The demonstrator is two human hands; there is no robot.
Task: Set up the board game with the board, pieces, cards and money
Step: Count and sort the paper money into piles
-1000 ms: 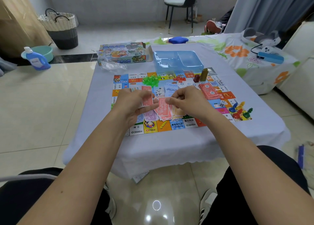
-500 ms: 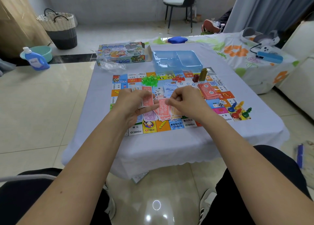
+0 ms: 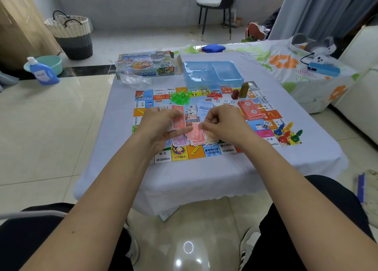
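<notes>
now left hand grips money — right hand pinching.

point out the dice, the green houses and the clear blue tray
dice (image 3: 266, 124), head view, on its white top face
green houses (image 3: 180, 98), head view, middle of the green pile
clear blue tray (image 3: 216, 81), head view, on its near front wall

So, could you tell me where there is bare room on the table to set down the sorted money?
Free: the cloth strip left of the board, below the game box; the strip between board and near table edge; the right corner past the pawns. Crowded: mid-board, under both hands, where notes pile; the far edge by the blue tray.
</notes>
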